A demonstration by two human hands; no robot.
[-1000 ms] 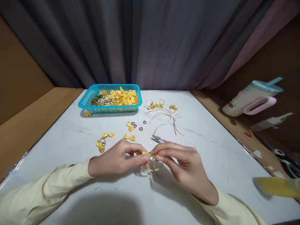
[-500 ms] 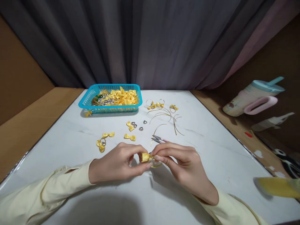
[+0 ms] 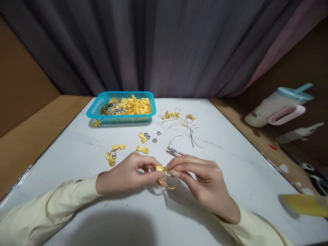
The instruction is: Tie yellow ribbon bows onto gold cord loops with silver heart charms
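My left hand (image 3: 135, 174) pinches a small yellow satin bow (image 3: 159, 168) between thumb and fingers, low over the white table. A gold cord loop (image 3: 173, 188) hangs beneath the bow. From the other side, the fingertips of my right hand (image 3: 202, 179) close on the bow's middle and the loop's top; the exact grip there is partly hidden by the fingers. Just beyond my right fingers lie small snips (image 3: 175, 152) with grey blades. Loose bows (image 3: 142, 149) and several silver heart-shaped beads (image 3: 154, 140) rest past my left hand.
A blue basket (image 3: 120, 118) at the back left holds yellow bows, silver beads and a gold cord bundle. Cut gold cords (image 3: 176, 124) and looped bows (image 3: 190, 117) lie to its right. A tumbler (image 3: 279, 106) and a white bottle (image 3: 297, 134) stand along the right side.
The gold loop now hangs lower and shows wider under the bow. My left thumb has shifted up slightly against the bow. My right hand has hardly moved.
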